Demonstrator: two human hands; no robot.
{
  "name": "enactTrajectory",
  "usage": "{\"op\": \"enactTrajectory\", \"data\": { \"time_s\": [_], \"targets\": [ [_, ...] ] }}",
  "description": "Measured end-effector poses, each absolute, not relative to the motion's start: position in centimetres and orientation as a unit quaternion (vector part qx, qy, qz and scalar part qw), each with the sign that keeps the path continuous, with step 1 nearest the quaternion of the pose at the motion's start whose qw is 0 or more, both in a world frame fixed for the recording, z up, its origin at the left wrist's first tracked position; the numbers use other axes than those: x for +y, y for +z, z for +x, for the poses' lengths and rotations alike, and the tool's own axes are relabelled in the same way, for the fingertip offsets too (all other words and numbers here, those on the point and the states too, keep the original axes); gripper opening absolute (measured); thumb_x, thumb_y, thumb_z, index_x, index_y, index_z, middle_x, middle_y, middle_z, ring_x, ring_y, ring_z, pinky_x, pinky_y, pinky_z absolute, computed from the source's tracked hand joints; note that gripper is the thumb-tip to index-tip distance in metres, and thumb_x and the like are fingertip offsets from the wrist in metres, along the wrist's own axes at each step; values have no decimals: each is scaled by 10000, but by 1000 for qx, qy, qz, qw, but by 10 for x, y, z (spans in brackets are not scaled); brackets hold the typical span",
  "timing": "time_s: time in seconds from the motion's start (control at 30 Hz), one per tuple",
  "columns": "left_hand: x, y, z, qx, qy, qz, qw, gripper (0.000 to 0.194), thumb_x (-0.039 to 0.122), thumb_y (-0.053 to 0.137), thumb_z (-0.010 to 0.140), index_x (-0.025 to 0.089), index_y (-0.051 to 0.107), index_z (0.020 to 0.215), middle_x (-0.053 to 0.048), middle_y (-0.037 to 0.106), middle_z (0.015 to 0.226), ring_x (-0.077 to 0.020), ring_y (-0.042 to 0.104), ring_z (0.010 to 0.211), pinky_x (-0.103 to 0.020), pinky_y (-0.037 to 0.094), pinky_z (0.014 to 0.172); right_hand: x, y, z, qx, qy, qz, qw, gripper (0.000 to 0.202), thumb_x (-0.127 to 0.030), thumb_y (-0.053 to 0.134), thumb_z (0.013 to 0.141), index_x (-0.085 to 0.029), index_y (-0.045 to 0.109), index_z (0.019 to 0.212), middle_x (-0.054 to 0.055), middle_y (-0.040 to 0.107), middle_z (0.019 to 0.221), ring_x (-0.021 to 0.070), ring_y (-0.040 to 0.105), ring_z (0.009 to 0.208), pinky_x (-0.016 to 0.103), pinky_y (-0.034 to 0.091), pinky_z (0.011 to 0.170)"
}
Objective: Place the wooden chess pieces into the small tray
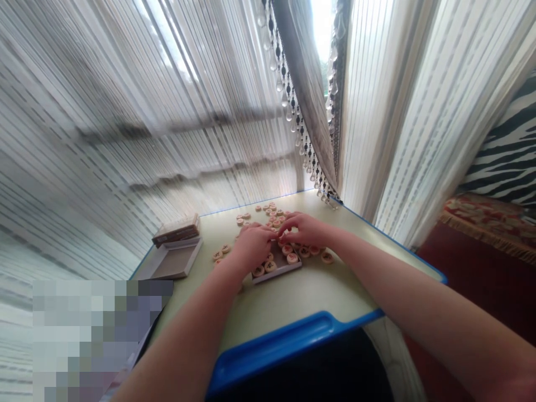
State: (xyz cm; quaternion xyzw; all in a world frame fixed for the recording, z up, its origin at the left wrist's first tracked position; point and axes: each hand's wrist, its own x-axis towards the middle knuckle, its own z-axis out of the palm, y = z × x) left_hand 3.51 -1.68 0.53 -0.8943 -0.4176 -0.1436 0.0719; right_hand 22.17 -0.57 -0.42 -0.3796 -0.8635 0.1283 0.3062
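Observation:
An open shallow box (276, 273) with several round wooden Chinese chess pieces (270, 267) inside stands on the table between my hands. Over the box's left side, my left hand (253, 245) has its fingers bent inward; whatever they hold is hidden. My right hand (302, 228) arches in from the right, thumb and fingertips drawn together at the box's far side. Something small may sit between them, but I cannot make it out. Red- and dark-marked pieces (326, 257) lie loose to the right of the box, with others behind it and to the left of my left hand.
At the table's left edge lies an empty box lid (173, 259), with a closed flat box (178, 228) behind it. The pale table (276, 307) has a raised blue front edge (285, 338). Sheer curtains (209, 128) hang close behind. A blurred-out patch covers the lower left.

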Motion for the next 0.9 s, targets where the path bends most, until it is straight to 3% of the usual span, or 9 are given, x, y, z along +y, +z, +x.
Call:
{"op": "enactTrajectory", "data": {
  "time_s": [0.17,0.33,0.6,0.9],
  "targets": [
    [-19,7,36,-419,-133,-895,74,372,141,445,746,320,685,966,43,682,972,-184,542,928,-334,377,894,-5,-4,224,-870,139,-377,285,124,-221,614,704,-208,723,761,16,579,744,143,524,758,264,406,765],
    [-21,8,37,-429,-129,-890,82,340,165,450,754,306,686,953,31,677,995,-207,540,958,-369,358,903,-4,-4,227,-869,126,-387,281,102,-255,645,669,-196,707,724,19,575,743,158,530,779,268,412,749],
    [-19,7,36,-409,-141,-899,63,357,139,450,743,308,685,951,49,668,1020,-175,540,980,-316,360,922,-7,-4,226,-871,151,-382,271,141,-246,633,670,-191,701,780,12,596,782,135,530,737,251,410,717],
    [-18,6,35,-404,-128,-902,83,357,155,442,755,304,677,979,31,669,1016,-194,540,973,-347,366,917,-7,-5,225,-867,171,-370,287,179,-306,628,711,-201,705,834,14,619,804,136,544,751,248,411,723]
  ]
}}
